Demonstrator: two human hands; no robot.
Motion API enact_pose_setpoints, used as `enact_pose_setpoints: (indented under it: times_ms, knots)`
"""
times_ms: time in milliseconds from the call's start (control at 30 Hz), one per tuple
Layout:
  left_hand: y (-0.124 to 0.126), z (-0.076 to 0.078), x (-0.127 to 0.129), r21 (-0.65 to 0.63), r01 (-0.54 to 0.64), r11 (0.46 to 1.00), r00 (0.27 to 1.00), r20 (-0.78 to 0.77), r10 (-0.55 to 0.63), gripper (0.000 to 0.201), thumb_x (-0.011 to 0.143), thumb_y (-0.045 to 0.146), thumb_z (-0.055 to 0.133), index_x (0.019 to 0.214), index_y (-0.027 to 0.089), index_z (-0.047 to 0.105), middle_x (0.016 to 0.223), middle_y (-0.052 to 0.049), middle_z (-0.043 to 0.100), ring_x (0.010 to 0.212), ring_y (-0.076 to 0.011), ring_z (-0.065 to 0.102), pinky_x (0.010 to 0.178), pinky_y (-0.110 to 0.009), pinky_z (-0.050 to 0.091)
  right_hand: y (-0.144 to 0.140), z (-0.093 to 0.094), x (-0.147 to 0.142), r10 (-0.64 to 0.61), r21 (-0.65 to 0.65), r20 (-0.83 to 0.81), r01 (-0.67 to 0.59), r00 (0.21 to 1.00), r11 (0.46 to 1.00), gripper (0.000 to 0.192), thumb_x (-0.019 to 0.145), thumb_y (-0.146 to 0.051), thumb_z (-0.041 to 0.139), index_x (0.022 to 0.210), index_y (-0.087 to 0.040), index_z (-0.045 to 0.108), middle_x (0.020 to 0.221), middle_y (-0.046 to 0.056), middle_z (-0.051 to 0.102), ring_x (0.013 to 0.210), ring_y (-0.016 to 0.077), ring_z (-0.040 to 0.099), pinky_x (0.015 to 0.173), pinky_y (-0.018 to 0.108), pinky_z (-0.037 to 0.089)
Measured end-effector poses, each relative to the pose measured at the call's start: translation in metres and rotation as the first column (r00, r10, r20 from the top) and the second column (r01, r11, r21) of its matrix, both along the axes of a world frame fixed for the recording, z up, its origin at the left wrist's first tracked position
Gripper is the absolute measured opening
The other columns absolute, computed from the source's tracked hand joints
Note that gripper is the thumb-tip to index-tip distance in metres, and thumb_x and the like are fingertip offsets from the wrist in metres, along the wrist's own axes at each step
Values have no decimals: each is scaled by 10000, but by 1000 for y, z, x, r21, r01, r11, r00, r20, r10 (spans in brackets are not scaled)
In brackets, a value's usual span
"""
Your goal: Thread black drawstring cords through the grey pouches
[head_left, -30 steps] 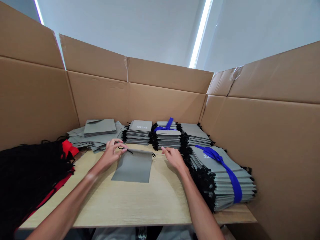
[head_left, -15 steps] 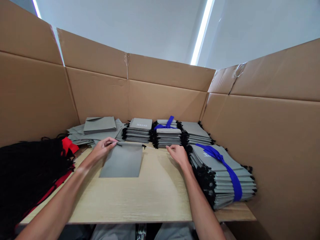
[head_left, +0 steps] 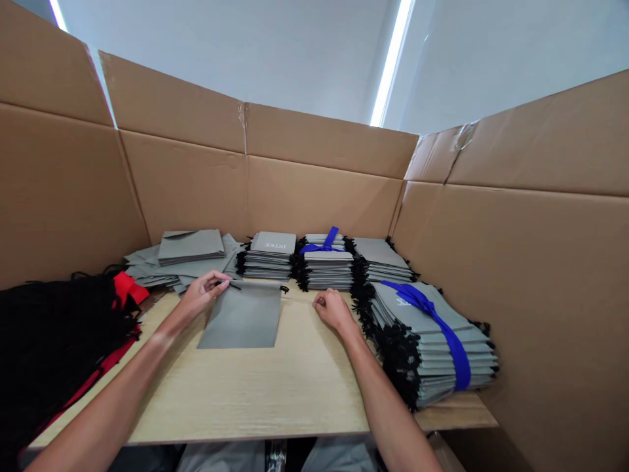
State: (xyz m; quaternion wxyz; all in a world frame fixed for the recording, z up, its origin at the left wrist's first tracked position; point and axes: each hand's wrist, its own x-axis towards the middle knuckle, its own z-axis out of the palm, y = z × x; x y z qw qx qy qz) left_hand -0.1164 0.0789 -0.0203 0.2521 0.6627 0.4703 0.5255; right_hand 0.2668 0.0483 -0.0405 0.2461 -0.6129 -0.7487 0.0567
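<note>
Cord, thin and black (head_left: 236,286), seems threaded through the flat grey fabric pouch (head_left: 243,319) on the pale desk (head_left: 236,400); a corner is pinched by the left grip (head_left: 201,294); the right grip (head_left: 335,308) is curled, contents unclear; loose grey fabric pieces (head_left: 190,248) seem unthreaded.

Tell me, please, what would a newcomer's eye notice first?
The vivid blue ribbon round the thick grey stack at the right stands out first. Next comes the black, stringy heap at the left, with red material beside it. Between them, the left hand's grip pinches a flat grey piece near its corner.
</note>
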Motion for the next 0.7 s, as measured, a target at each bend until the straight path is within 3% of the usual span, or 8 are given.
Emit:
enact_pose_setpoints:
  times_ms: [133, 267, 400, 700]
  knots:
    - [-6, 0, 10, -15, 42, 999, 999, -6, -42, 676, 668, 883, 805, 875, 243, 743, 904, -90, 799, 892, -304, 743, 785, -359, 598, -6, 6, -9, 74, 54, -98, -69, 992, 996, 106, 957, -242, 772, 1035, -210, 837, 1100, 91, 766, 1125, 252, 646, 1020, 337, 434]
    - [-9, 0, 19, -34, 77, 996, 997, 0, -77, 689, 671, 887, 801, 870, 231, 736, 917, -97, 802, 903, -306, 753, 783, -359, 604, -12, 9, -30, 179, 60, -324, -169, 929, 984, 166, 996, -352, 754, 987, -221, 855, 1047, 67, 796, 1017, 222, 671, 907, 307, 472]
    - [-10, 0, 23, -46, 102, 994, 995, 5, -102, 699, 663, 899, 802, 854, 230, 728, 911, -91, 802, 901, -304, 753, 794, -358, 607, -12, 7, -44, 181, 65, -402, -170, 897, 983, 254, 1018, -380, 705, 928, -205, 866, 927, 57, 795, 880, 209, 673, 791, 286, 468]
    - [-8, -1, 20, -44, 97, 994, 995, 12, -97, 724, 648, 913, 801, 883, 231, 751, 951, -98, 803, 925, -306, 746, 818, -368, 604, -9, 5, -36, 208, 46, -590, -225, 780, 973, 258, 966, -370, 657, 950, -178, 829, 951, 67, 815, 862, 219, 693, 804, 295, 500]
